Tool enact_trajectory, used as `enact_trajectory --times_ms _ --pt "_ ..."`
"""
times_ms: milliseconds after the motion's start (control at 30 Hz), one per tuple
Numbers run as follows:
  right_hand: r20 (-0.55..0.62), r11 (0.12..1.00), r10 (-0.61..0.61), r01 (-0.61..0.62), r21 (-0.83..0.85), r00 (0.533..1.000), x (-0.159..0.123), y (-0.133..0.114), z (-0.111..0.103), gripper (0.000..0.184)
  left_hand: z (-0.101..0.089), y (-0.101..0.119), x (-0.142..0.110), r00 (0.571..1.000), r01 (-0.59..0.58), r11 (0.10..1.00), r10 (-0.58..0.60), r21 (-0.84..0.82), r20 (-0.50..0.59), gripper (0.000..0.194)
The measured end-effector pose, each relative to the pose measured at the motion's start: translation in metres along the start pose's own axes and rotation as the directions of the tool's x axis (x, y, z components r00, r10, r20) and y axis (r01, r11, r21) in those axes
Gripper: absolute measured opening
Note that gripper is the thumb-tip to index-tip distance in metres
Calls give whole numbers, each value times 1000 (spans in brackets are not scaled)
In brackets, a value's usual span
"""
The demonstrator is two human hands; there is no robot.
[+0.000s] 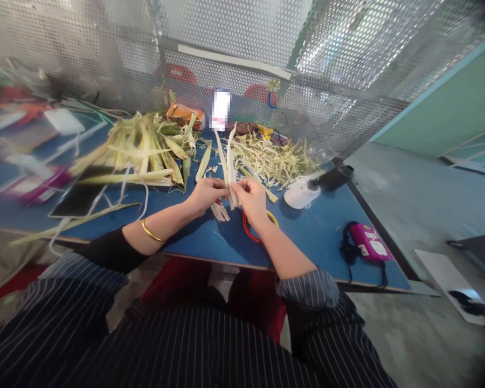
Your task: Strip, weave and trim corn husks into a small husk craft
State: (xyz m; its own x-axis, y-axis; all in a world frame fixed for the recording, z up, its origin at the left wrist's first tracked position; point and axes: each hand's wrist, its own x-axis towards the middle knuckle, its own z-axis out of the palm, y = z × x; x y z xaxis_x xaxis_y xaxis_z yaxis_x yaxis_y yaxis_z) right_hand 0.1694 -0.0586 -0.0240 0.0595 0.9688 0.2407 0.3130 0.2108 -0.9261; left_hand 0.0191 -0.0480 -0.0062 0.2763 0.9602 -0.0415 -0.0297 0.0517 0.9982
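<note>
Both of my hands meet over the middle of the blue table (315,231). My left hand (205,195) and my right hand (251,199) are both closed on pale leaf strips (225,161) that stand up and fan out between them. The strips' lower ends (221,212) stick out below my fingers. A gold bangle (151,231) sits on my left wrist. Scissors with red and yellow handles (248,229) lie on the table just under my right hand.
A heap of long green-yellow leaves (141,151) lies at the back left, and a pile of shredded trimmings (272,159) at the back right. A white object (301,194), a pink device with a black strap (367,242) and a dark tablet (81,196) also lie on the table. Perforated metal screens (242,64) close off the back.
</note>
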Motion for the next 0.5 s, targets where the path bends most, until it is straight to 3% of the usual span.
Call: enact_trajectory --times_ms 100,267,400,500 --pt "-106 996 -48 40 -75 993 -2 -3 0 24 0 4 -2 997 63 996 -61 -63 42 11" --pt "-88 979 -99 81 -185 991 -5 -10 -2 25 -2 8 -2 987 122 977 -101 -173 122 18" --pt "-4 982 -120 118 -148 993 -4 -13 -5 27 -2 6 0 991 133 976 -129 -172 36 30" --pt "78 1000 -23 22 19 997 -1 -16 -10 25 -3 5 2 991 112 973 -124 -200 -47 27"
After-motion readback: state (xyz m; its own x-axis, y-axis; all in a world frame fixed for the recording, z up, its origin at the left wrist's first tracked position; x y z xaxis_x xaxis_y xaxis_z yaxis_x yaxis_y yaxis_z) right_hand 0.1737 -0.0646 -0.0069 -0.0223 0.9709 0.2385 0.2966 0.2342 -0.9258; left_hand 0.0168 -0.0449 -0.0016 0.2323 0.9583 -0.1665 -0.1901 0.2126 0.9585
